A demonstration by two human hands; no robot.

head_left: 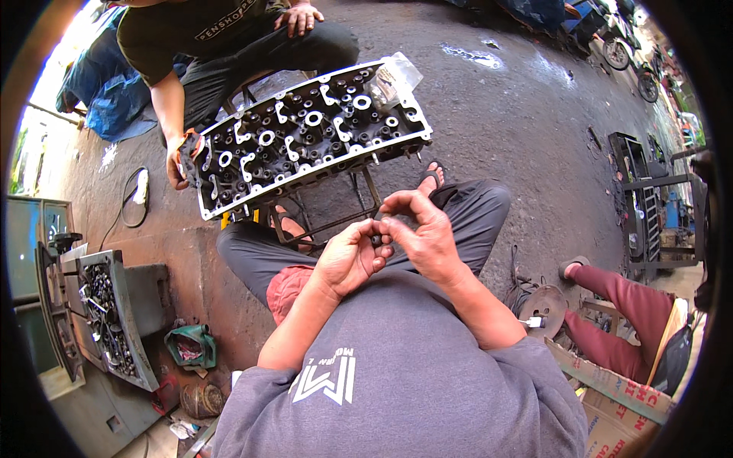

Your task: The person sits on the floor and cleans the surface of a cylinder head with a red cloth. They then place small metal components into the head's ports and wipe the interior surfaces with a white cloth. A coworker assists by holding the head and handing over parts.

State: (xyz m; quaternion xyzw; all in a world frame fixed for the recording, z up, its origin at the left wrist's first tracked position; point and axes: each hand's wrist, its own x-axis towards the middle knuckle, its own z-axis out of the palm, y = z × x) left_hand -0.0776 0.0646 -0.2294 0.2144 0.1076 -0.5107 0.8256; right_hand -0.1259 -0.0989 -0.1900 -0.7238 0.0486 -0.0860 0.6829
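Observation:
My left hand (350,256) and my right hand (424,238) meet in front of my chest, fingertips nearly touching. A small dark cylindrical part (376,240) sits in the curled fingers of my left hand. My right thumb and forefinger are pinched together beside it; whatever they grip is hidden or too small to name. Beyond my hands, an engine cylinder head (334,162) lies tilted across a metal stand (372,187), its valve side up. A clear plastic bag (395,80) with small pieces rests on its far right corner.
Opposite, a co-worker's hand (177,164) holds an orange rag (188,149) at the head's left end. To my left stands a tray (126,320) full of metal parts, near a green container (191,345). Another person's legs (622,320) and a cardboard box (611,412) are at right.

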